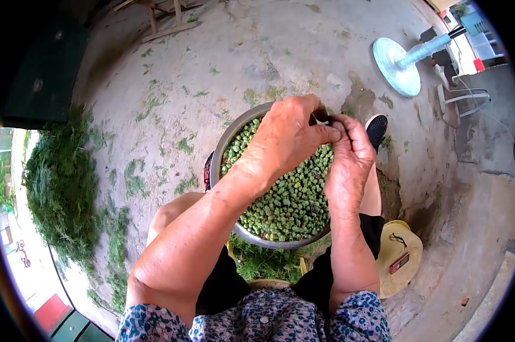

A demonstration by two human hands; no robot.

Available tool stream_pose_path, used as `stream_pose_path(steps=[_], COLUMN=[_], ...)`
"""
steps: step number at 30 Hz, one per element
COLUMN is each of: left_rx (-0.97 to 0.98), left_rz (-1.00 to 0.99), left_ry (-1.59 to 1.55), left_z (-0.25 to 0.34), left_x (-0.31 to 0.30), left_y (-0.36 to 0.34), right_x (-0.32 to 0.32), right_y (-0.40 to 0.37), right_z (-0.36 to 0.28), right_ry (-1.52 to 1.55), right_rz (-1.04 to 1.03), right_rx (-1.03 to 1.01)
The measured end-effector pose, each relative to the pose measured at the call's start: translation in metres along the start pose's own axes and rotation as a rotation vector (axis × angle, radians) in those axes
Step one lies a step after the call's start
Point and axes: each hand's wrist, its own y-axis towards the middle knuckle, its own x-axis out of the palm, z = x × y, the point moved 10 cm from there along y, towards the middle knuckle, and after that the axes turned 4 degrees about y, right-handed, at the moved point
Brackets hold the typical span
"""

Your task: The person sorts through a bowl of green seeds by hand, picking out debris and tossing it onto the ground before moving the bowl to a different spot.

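A round metal basin (216,165) filled with small green berry-like pieces (291,199) rests between my knees. Over its far right rim, my left hand (288,131) and my right hand (350,151) meet fingertip to fingertip. Both have their fingers bent and pinched together. A small pale bit shows between the fingertips, but I cannot tell what it is. The left hand and forearm hide part of the basin's contents.
Feathery green cuttings (63,188) lie heaped at left, with scraps scattered on the concrete floor (223,62). More greenery (263,262) sits under the basin. A yellow stool (405,245) bearing a small red device (399,263) stands at right. A wrapped round-based stand (397,67) is farther off.
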Motion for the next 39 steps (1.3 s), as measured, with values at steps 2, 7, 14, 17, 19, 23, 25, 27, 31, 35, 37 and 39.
stream_pose_path(steps=[2,7,14,17,19,23,25,27,31,35,37,39], left_rx=[-0.002,-0.131,-0.042,0.049,0.086,0.125,0.195,0.207,0.176,0.193,0.183,0.192], left_rz=[-0.023,-0.124,-0.187,-0.169,-0.191,-0.205,-0.165,-0.175,-0.191,-0.249,-0.252,-0.227], left_ry=[-0.118,-0.15,0.118,0.319,0.415,0.488,0.511,0.545,0.551,0.425,0.463,0.488], left_z=[0.004,0.008,0.006,0.004,0.003,0.006,0.007,0.004,0.003,0.011,0.013,0.014], left_x=[-0.002,-0.002,0.001,0.003,0.005,0.005,0.004,0.006,0.009,0.021,0.024,0.022], left_y=[-0.001,-0.01,-0.014,-0.017,-0.02,-0.023,-0.025,-0.025,-0.026,-0.027,-0.025,-0.021], right_x=[0.0,0.003,-0.013,-0.024,-0.03,-0.033,-0.031,-0.04,-0.036,-0.02,-0.02,-0.022], right_y=[0.0,-0.012,-0.033,-0.041,-0.044,-0.049,-0.052,-0.055,-0.061,-0.05,-0.041,-0.039], right_z=[-0.012,0.007,0.027,0.04,0.041,0.061,0.076,0.084,0.082,0.057,0.05,0.035], right_ry=[0.007,0.405,0.331,0.136,0.047,0.23,0.474,0.394,0.498,0.661,0.7,0.501], right_rz=[0.011,0.005,0.005,-0.041,-0.031,-0.038,-0.056,0.002,0.093,0.1,0.102,0.092], right_rx=[0.004,0.283,0.278,0.263,0.244,0.327,0.418,0.439,0.513,0.484,0.418,0.334])
